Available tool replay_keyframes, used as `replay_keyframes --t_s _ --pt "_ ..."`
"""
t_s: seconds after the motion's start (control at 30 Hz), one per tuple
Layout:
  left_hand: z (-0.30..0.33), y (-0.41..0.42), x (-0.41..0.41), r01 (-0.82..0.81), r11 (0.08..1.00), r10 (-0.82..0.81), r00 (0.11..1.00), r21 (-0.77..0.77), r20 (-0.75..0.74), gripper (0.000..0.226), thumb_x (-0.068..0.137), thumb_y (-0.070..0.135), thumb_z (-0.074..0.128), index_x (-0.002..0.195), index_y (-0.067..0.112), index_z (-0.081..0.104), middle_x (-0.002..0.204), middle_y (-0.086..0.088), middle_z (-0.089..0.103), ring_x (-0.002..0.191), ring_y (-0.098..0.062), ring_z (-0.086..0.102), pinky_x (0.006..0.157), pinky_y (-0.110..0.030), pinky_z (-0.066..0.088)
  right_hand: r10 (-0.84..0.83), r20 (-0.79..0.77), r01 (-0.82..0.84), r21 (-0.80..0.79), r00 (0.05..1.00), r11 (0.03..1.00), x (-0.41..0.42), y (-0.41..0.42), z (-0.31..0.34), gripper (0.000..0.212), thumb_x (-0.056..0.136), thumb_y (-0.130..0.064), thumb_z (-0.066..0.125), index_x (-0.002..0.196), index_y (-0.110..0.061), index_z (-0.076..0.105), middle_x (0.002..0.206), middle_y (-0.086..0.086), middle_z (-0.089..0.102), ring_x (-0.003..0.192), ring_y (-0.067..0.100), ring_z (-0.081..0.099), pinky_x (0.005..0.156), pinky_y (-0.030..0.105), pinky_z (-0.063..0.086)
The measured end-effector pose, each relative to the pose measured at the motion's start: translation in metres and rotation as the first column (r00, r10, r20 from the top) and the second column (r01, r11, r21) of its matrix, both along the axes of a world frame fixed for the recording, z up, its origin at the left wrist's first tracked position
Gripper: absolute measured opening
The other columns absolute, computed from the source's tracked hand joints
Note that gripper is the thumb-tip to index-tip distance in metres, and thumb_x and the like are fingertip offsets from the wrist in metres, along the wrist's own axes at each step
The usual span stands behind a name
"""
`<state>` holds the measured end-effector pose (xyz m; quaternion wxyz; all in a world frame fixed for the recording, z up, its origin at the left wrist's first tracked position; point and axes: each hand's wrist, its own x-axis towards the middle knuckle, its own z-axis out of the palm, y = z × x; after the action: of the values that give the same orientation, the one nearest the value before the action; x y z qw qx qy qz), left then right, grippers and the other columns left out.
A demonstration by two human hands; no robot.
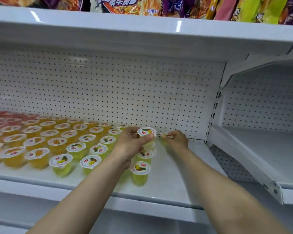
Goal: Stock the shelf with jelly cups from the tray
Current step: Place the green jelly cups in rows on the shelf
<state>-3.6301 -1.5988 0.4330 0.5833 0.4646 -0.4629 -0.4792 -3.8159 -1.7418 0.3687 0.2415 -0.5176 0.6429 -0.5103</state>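
Note:
Both arms reach into the white shelf (pixel 169 186). My left hand (pixel 131 143) grips a yellow-green jelly cup (pixel 146 132) by its rim, held above the rightmost column of cups. My right hand (pixel 177 140) pinches a second jelly cup (pixel 166 135) near the back wall, just right of the first; it is blurred and mostly hidden by the fingers. Rows of jelly cups stand on the shelf: yellow-green ones (pixel 139 169) at the right, orange ones (pixel 37 155) in the middle, red ones (pixel 0 118) at the far left. No tray is in view.
A perforated white back panel (pixel 108 92) closes the shelf behind. The shelf above carries noodle packets (pixel 125 5). To the right of the upright post (pixel 215 115) is a neighbouring shelf bay (pixel 260 149). Bare shelf surface lies right of the cup rows.

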Motion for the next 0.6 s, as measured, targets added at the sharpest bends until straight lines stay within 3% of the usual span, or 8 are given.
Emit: replay_keyframes --t_s 0.1,0.23,0.47,0.6 --pt "0.001 -0.003 0.003 -0.009 1.0 0.009 1.0 0.0 -0.009 0.05 0.073 0.016 0.085 0.115 0.012 0.058 0.109 -0.009 0.069 0.101 -0.023 0.067 0.094 -0.047 0.055 -0.022 -0.018 0.023 0.007 1.0 1.0 0.001 -0.014 0.0 0.03 0.07 -0.041 0.084 0.088 -0.025 0.066 0.09 -0.007 0.068 0.086 0.015 0.065 0.076 0.028 0.055" --pt "0.0 -0.009 0.004 -0.013 1.0 0.013 1.0 -0.002 0.011 0.047 0.074 0.016 0.084 0.113 0.012 0.058 0.109 -0.01 0.07 0.103 -0.024 0.067 0.093 -0.047 0.054 -0.005 -0.083 0.009 0.042 0.997 0.999 0.0 -0.026 0.003 0.027 0.078 -0.037 0.08 0.094 -0.021 0.065 0.094 -0.005 0.066 0.086 0.016 0.062 0.071 0.025 0.046" --pt "-0.001 -0.026 -0.005 0.013 1.0 -0.012 0.999 -0.008 0.047 0.049 0.072 0.02 0.087 0.11 0.01 0.059 0.104 -0.009 0.071 0.097 -0.024 0.069 0.091 -0.046 0.056 0.028 -0.11 -0.02 0.07 0.994 0.997 -0.004 -0.036 0.005 0.031 0.077 -0.04 0.079 0.098 -0.023 0.064 0.102 -0.004 0.067 0.09 0.015 0.061 0.074 0.025 0.045" --pt "0.005 -0.037 -0.015 0.06 0.998 -0.06 0.998 0.005 0.017 0.048 0.072 0.02 0.087 0.11 0.009 0.06 0.106 -0.011 0.07 0.095 -0.027 0.069 0.088 -0.046 0.058 0.02 -0.08 -0.024 -0.046 0.997 0.999 -0.01 -0.019 0.031 0.035 0.084 -0.038 0.074 0.112 -0.021 0.063 0.107 -0.011 0.06 0.098 0.011 0.057 0.084 0.026 0.045"
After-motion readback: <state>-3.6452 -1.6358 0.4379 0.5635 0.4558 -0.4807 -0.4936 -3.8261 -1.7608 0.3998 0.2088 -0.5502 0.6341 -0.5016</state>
